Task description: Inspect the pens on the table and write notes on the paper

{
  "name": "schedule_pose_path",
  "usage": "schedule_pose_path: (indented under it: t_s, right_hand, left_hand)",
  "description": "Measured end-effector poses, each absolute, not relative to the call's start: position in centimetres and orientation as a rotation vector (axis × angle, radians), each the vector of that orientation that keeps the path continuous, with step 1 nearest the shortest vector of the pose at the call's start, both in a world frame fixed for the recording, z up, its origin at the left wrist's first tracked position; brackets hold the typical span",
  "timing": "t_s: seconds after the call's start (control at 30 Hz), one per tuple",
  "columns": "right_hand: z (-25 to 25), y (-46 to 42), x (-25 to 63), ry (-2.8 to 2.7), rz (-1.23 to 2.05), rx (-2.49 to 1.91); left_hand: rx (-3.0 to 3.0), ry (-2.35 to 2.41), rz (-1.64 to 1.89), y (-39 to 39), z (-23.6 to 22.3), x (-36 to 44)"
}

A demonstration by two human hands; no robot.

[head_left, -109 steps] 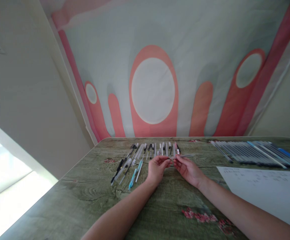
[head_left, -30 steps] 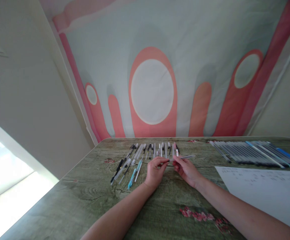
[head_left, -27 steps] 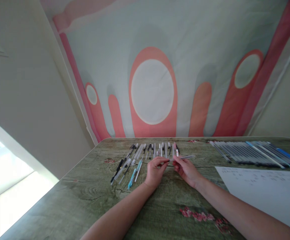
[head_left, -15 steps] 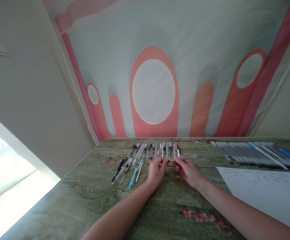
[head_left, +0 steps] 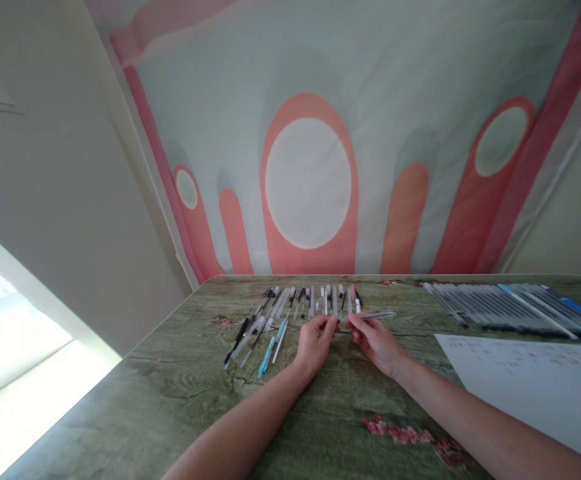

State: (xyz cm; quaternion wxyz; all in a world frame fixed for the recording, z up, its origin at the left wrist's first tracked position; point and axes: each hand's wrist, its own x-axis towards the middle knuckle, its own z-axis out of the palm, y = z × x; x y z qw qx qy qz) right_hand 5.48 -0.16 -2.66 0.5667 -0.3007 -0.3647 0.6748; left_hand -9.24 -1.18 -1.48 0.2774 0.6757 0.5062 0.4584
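Observation:
Between my two hands is a slim clear pen (head_left: pixel 377 315), lying nearly level just above the table. My right hand (head_left: pixel 373 337) pinches its barrel, and the far end sticks out to the right past the fingers. My left hand (head_left: pixel 315 340) is closed at the pen's dark left end, thumb and forefinger together; the exact grip there is partly hidden. Behind the hands lies a row of pens, caps and barrels (head_left: pixel 311 302). Left of my left hand are a light blue pen (head_left: pixel 267 357), a white slim piece (head_left: pixel 279 343) and several black and clear pens (head_left: pixel 243 337).
On the right, many clear pens (head_left: pixel 490 307) lie side by side, with a blue pen (head_left: pixel 577 310) among them. A sheet of paper with writing (head_left: pixel 535 380) lies in front of them. The wood-patterned tabletop (head_left: pixel 180 400) ends at a wall with a pink-patterned backdrop (head_left: pixel 307 260).
Almost nothing differs. Both hands keep their hold around the pen, with only a very slight shift of the fingers.

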Motion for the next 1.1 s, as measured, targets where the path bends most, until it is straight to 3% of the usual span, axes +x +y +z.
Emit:
schedule_pose_path:
  t_s: [1.1]
  right_hand:
    - [-2.79,-0.10,5.44,-0.801,1.612,-0.720]
  left_hand:
    - [2.120,1.291,1.261,-1.91,-0.84,-9.36]
